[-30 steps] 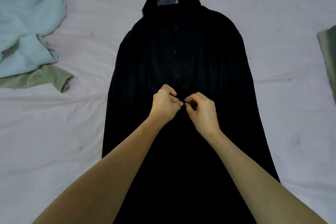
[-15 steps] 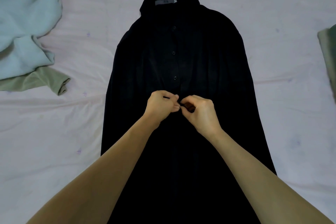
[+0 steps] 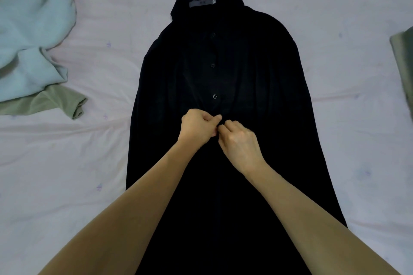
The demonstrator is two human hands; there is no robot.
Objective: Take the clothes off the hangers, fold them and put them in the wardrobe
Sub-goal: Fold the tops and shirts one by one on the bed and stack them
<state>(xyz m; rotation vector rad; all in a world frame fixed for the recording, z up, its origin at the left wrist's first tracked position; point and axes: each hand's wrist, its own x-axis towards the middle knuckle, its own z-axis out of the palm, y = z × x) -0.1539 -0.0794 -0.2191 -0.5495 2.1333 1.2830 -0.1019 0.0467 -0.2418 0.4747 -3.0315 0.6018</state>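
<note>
Black dress (image 3: 263, 78) spread flat on pale sheet (image 3: 67, 163), collar at far end, hem running out of view at near edge. Grey label (image 3: 202, 2) inside collar. Three buttons (image 3: 214, 96) visible down the front placket, above the hands; lowest one catching light.

Left hand (image 3: 196, 128) and right hand (image 3: 240, 143) meeting at dress centre line, just below lowest visible button. Both curled tight, knuckles up, fingertips pinched together on the dark front fabric at the placket; thumb and forefinger of each touching or nearly touching those of the other. Exactly what sits between the fingertips, button or cloth edge, too dark and too small to tell. Forearms bare, reaching in from near edge, left over sheet and dress edge, right lying across lower dress.

Pale blue garment (image 3: 31, 29) crumpled at far left on sheet, well apart from dress. Green garment (image 3: 53, 102) poking out from under its near edge, sleeve end toward dress but not touching. Another green cloth (image 3: 404, 60) at right edge, cut off by frame, also apart from dress.

Sheet lightly creased, with small faint purple marks scattered over it.
</note>
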